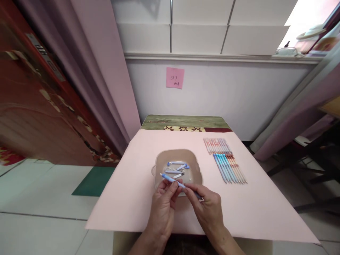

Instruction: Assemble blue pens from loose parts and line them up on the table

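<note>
A blue pen is held slantwise between my two hands, above the near side of a beige plastic basin. My left hand pinches its barrel with thumb and fingers. Closed on the lower right end of the same pen is my right hand, whose fingers partly hide that end. Inside the basin lie several pen parts, among them a blue barrel, a short blue piece and a white piece with a dark tip.
To the right lie rows of pens: blue pens, brown-topped pens and clear patterned pens behind them. A pink sheet covers the table. A pink note is stuck to the wall, and a purple curtain hangs at left.
</note>
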`<action>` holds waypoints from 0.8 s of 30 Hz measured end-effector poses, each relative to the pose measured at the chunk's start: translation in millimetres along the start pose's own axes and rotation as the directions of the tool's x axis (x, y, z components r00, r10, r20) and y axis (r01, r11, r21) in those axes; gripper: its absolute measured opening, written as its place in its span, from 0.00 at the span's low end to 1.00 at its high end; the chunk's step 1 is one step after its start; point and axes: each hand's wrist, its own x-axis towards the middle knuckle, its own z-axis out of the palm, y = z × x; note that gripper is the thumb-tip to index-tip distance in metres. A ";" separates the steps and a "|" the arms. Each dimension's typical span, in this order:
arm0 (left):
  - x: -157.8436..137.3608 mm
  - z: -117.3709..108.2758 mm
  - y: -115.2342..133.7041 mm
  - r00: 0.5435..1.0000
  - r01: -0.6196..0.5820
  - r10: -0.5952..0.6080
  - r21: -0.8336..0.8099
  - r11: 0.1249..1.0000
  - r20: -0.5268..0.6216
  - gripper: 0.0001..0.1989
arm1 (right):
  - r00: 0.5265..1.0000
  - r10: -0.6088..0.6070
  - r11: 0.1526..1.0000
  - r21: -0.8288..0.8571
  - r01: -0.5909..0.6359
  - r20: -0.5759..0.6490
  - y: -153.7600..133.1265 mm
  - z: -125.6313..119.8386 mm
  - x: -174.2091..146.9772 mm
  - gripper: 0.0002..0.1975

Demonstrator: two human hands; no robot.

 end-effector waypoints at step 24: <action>-7.5 -1.3 14.3 0.999 -0.037 0.035 0.083 0.996 0.035 0.12 | 0.997 0.003 0.992 -0.126 0.006 0.076 -9.8 -7.4 -5.1 0.12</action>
